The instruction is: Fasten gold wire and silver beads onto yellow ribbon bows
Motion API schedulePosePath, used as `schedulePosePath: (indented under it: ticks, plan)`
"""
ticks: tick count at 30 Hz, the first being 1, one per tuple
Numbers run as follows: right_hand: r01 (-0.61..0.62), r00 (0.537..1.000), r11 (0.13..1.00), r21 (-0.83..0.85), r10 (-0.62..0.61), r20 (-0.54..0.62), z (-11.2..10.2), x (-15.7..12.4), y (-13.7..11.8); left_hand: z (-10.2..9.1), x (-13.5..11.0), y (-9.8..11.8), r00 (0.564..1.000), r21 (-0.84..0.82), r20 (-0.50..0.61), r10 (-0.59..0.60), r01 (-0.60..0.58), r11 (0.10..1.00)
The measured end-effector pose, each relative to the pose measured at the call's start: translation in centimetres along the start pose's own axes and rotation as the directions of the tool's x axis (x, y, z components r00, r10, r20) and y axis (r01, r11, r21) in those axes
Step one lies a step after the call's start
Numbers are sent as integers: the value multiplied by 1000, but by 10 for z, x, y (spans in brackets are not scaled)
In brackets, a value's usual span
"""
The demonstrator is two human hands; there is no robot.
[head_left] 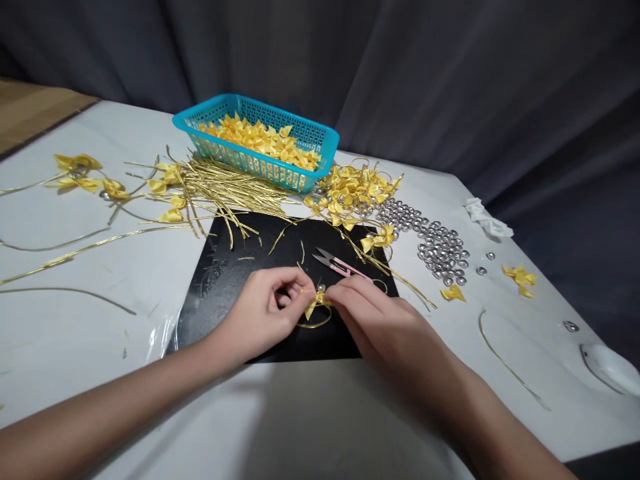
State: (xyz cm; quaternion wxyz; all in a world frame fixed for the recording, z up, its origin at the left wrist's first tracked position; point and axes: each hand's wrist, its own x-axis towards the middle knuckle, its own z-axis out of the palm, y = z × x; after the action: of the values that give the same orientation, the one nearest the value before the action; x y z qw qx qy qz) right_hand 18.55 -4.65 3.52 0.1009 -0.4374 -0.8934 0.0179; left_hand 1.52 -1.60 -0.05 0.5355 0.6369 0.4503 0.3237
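Over a black mat (215,287), my left hand (270,303) pinches one side of a small yellow ribbon bow (311,310). My right hand (373,310) has its fingers closed at the bow's other side. A silver bead (321,289) shows at the bow's middle, and a loop of gold cord (315,326) hangs below it. The fingertips hide part of the bow. Just beyond my right hand lie thread snips (343,268) with pink handles, their blades pointing left.
A blue basket (250,159) of yellow bows stands at the back. Gold cords (225,190) lie before it, with a pile of corded bows (357,187) to their right. Silver beads (443,250) spread rightward. A white object (610,367) sits at the right edge.
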Motion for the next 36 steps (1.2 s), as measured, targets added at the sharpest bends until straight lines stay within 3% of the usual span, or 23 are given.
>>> schedulePosePath:
  ticks: [5,8,13,19,22,26,29,33,36]
  plan:
    - [-11,994,984,179,30,-105,8,1,6,1,-2,0,989,130,148,-8,-12,992]
    - [-64,973,962,267,119,-196,13,3,7,1,-1,1,981,154,193,12,-42,987]
    - [-162,954,914,372,242,-179,17,6,9,0,-1,2,974,125,226,23,-52,991]
    - [-142,956,925,351,220,-192,12,5,11,-2,0,1,995,-14,102,-24,25,1000]
    - [-66,967,931,358,148,-208,5,4,7,-1,1,0,999,-11,41,-24,24,1000]
    - [-5,985,907,422,76,-152,0,3,1,-2,2,0,999,-48,26,-29,30,998]
    - [-138,978,850,509,197,-64,2,3,-4,-3,3,1,1000,-130,-21,-19,16,991]
    - [-332,933,705,627,341,110,7,4,-8,-4,4,2,999,-174,-36,-21,14,985]
    - [-383,902,671,634,418,102,9,5,-11,-4,4,3,999,-173,-38,-37,30,984]
